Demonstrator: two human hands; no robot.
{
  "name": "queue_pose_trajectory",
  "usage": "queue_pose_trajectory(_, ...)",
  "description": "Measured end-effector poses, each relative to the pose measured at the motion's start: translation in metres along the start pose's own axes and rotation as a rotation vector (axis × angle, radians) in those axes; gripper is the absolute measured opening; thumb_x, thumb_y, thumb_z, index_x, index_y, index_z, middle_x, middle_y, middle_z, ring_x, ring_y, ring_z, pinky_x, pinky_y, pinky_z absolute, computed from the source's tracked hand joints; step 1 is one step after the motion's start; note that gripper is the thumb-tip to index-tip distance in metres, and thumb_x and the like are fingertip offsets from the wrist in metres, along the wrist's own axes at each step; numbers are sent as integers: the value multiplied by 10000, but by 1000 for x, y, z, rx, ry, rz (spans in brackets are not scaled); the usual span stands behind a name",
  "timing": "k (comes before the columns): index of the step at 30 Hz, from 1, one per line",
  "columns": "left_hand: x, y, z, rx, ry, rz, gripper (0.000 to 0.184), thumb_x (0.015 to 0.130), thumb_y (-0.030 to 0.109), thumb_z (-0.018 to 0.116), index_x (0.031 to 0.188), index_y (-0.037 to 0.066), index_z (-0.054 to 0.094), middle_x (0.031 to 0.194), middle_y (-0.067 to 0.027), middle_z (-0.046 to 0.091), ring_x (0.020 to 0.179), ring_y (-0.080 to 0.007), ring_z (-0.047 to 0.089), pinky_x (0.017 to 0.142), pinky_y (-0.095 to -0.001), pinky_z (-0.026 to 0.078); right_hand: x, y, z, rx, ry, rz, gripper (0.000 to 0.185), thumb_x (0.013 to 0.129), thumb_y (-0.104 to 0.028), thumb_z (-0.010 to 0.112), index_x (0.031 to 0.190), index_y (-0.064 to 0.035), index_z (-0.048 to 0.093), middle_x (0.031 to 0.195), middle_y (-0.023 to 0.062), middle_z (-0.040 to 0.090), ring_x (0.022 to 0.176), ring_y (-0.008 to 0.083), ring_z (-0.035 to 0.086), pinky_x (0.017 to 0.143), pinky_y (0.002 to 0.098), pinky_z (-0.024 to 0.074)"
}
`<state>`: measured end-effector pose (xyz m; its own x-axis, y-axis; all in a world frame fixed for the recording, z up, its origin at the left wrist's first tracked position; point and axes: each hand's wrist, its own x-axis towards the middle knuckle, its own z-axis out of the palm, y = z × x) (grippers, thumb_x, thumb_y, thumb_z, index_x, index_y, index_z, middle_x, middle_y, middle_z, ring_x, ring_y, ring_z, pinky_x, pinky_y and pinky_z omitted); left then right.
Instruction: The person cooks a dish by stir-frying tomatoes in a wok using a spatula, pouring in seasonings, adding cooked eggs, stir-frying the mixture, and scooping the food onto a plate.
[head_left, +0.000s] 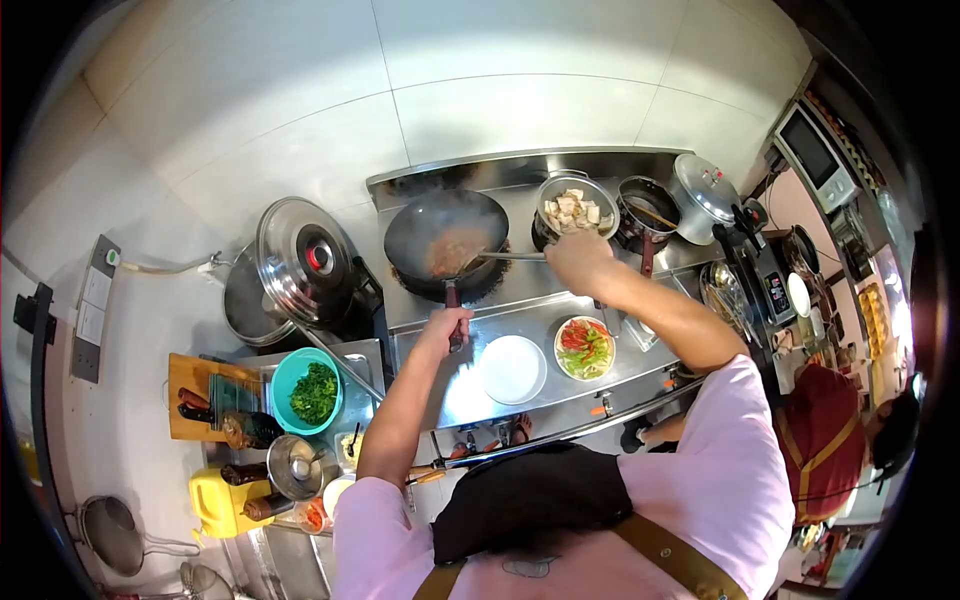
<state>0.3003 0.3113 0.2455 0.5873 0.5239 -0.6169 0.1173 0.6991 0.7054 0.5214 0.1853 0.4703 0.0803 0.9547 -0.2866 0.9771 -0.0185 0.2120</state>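
My left hand point(450, 328) is closed round the handle of a dark wok point(420, 225), which sits on the left burner. Brown food point(455, 250) steams inside it. My right hand point(580, 262) grips a metal spatula point(515, 256), whose far end rests in the wok among the food. Just beyond my right hand, a pot point(548, 190) holds pale chunks point(575, 208). In front of the wok, on the steel counter, are a white plate point(513, 370) and a bowl of cut red and green peppers point(585, 348).
A small dark pan point(650, 205) and a pressure cooker point(705, 185) stand at the right. To the left are a large lid point(300, 250), a teal bowl of greens point(308, 392) and a yellow jug point(222, 503). Another person point(820, 440) is at far right.
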Motion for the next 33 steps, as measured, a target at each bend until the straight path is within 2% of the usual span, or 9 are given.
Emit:
queue_pose_trajectory(3, -2, 0, 13, 56, 63, 66, 211, 822, 119, 653, 645, 56, 557, 543, -45, 538, 420, -170, 509, 402, -329, 432, 7, -10, 37, 90, 45, 8, 214, 826, -51, 590, 1010, -5, 688, 876, 199, 703, 840, 356, 709, 696, 447, 574)
queue_pose_trajectory(6, -12, -47, 13, 174, 92, 252, 247, 801, 152, 616, 587, 71, 525, 518, -39, 513, 389, -167, 492, 381, -320, 401, -1, -26, 69, 285, 134, -5, 206, 818, -60, 589, 975, 6, 705, 874, 208, 708, 823, 373, 703, 699, 456, 568)
queue_pose_trajectory(9, -59, -102, 16, 141, 198, 269, 151, 816, 99, 645, 688, 65, 574, 539, -38, 550, 387, -146, 497, 358, -326, 357, -51, -32, 52, 363, 103, -39, 214, 806, -57, 585, 989, 21, 662, 861, 224, 698, 826, 404, 689, 705, 473, 556)
queue_pose_trajectory(13, -52, -60, 10, 139, 48, 250, 175, 819, 125, 671, 706, 47, 562, 559, -43, 548, 393, -154, 504, 364, -315, 385, -11, -43, 76, 376, 25, -87, 245, 785, -56, 593, 1009, 24, 652, 887, 235, 695, 865, 408, 682, 740, 478, 548)
queue_pose_trajectory(18, -88, -1, 15, 116, 58, 130, 250, 855, 158, 663, 637, 88, 563, 567, -29, 561, 448, -141, 521, 401, -309, 437, -26, -5, 14, 276, -28, -178, 207, 762, -68, 614, 938, -2, 703, 901, 242, 693, 888, 406, 680, 772, 478, 547)
queue_pose_trajectory(21, -62, 13, 9, 190, 60, 115, 240, 859, 149, 648, 642, 82, 569, 559, -46, 564, 422, -157, 524, 392, -308, 417, -4, -20, 22, 323, -17, -74, 201, 767, -74, 616, 931, -6, 709, 912, 246, 692, 896, 412, 676, 776, 486, 540)
queue_pose_trajectory(25, -62, -37, -2, 223, 81, 306, 210, 869, 156, 629, 695, 73, 545, 528, -46, 540, 393, -167, 511, 372, -316, 397, -9, -26, 50, 433, 116, -27, 249, 778, -60, 616, 1012, 1, 671, 884, 264, 681, 874, 424, 671, 758, 498, 534)
queue_pose_trajectory(27, -86, -75, 2, 287, 174, 293, 147, 854, 126, 641, 763, 68, 542, 521, -41, 522, 377, -167, 502, 355, -316, 382, -34, -17, 50, 432, 99, -116, 276, 797, -67, 616, 1065, -17, 661, 869, 252, 679, 875, 436, 665, 771, 504, 529)
queue_pose_trajectory(33, -33, -42, -5, 172, 131, 212, 187, 822, 145, 661, 702, 53, 551, 576, -34, 542, 437, -152, 514, 394, -324, 432, 1, -18, 36, 317, 23, -160, 255, 779, -109, 614, 997, -1, 692, 879, 241, 689, 869, 411, 672, 785, 486, 535)
